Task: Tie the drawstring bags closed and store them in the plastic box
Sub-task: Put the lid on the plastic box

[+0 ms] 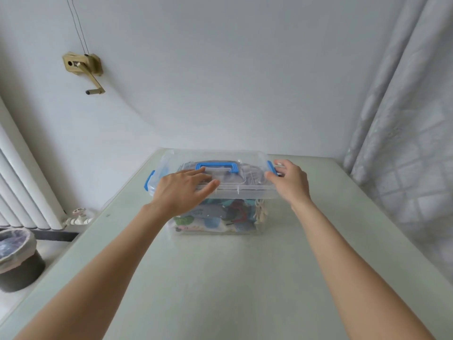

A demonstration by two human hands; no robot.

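Table [245, 278], one pale green surface, is bearing one clear plastic box [220, 192] at its far middle, the lid on and patterned drawstring bags [215, 217] showing through the front wall, too jumbled to count. Two hands are reaching to the box: the left hand [181, 190] is lying flat with straight fingers on the lid's near left part, just before the one blue handle [217, 167]. The right hand [289, 180] is curling its fingers around the right one of two blue latches [270, 168].

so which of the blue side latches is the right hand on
The blue latch on the clear plastic box's right end, under the right hand. The left-end latch sits untouched; the left hand rests on the lid.
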